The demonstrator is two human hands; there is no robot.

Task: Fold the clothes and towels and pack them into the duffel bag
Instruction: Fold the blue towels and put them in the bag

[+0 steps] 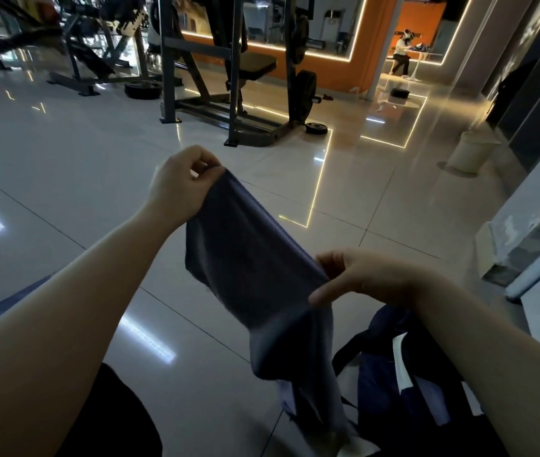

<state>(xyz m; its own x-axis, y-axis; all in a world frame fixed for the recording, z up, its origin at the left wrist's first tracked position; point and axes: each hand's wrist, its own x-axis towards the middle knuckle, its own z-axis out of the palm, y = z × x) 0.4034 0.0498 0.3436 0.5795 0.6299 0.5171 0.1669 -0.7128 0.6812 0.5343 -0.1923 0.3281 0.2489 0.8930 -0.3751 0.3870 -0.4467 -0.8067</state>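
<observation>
I hold a dark blue-grey cloth point(249, 258) up in the air in front of me. My left hand point(179, 186) pinches its upper corner between thumb and fingers. My right hand point(367, 278) grips the other top corner, lower and to the right. The cloth stretches between both hands, and its lower part hangs down in loose folds towards the floor. Below my right arm stands the dark navy duffel bag point(403, 384), open, with white pieces showing inside it. My right forearm hides part of the bag.
Shiny pale floor tiles point(64, 179) spread ahead. A weight rack with a bench point(239, 77) stands further off, with weight plates on the floor. A pale bin point(469, 153) sits at the right by a white cabinet point(532, 245). A person sits far back.
</observation>
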